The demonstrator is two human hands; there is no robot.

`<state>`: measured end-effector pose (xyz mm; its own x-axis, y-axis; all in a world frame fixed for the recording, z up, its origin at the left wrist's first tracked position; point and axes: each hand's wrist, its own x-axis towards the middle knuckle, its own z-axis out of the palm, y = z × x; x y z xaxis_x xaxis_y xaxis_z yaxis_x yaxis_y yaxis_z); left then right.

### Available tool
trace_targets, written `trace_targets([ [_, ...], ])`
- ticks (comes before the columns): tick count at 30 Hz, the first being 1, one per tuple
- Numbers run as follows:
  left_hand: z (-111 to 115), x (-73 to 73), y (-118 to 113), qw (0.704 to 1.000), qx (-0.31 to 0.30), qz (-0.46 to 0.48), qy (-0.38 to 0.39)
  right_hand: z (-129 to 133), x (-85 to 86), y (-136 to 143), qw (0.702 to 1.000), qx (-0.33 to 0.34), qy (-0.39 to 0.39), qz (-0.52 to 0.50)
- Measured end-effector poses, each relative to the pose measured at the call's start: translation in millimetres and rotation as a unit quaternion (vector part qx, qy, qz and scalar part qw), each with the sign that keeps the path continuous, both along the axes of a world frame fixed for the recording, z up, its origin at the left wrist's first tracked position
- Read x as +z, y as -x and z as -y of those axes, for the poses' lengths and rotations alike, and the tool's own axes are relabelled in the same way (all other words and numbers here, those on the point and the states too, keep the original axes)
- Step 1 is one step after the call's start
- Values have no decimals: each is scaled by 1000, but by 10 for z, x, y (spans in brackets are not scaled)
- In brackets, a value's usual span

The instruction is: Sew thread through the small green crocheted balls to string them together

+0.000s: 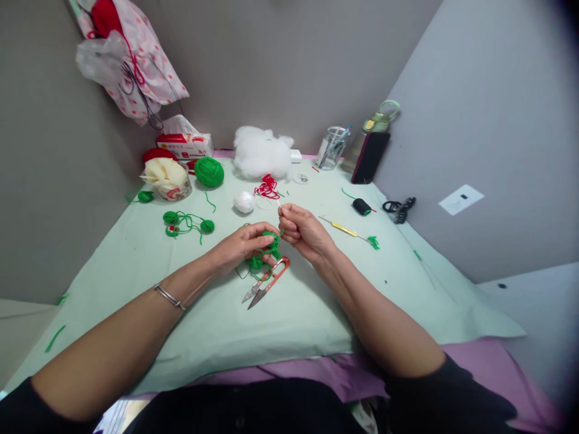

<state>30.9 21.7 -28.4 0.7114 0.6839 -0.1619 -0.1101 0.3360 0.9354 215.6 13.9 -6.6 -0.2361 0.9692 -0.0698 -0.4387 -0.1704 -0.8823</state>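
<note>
My left hand (248, 246) is closed round a small green crocheted ball (271, 242), near the middle of the cloth. Just to its right, my right hand (301, 229) pinches a thin, pale needle-like tool (279, 204) whose tip points up and away; its exact kind is too small to make out. Green yarn runs between the two hands. Below my left fingers hangs another green crocheted piece (256, 263) with loose yarn. Orange-handled thread snips (270, 282) lie under it, blades apart and pointing towards me.
Behind my hands are a white yarn ball (244, 202), tangled red yarn (268, 187) and fluffy white stuffing (262, 152). Green crocheted balls (207, 226) lie left, a yellow-handled crochet hook (344, 229) right. A phone (371, 158) leans on a bottle beside a glass jar (332, 149).
</note>
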Motion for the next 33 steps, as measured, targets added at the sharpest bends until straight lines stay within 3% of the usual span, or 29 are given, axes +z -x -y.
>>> trace_targets([
  [7,12,-12,-12,998,26,47,19,26,58,-11,999,-12,-15,36],
  [16,6,3,-10,990,88,-40,-105,73,98,20,994,-44,-58,86],
  [21,-5,-7,-25,982,151,-14,-110,74,84,21,992,-51,-65,98],
  [28,-3,18,-2,978,150,-40,-137,86,75,30,989,-46,-78,119],
  [33,-4,5,16,965,209,-56,-150,82,45,34,986,-30,-80,142],
])
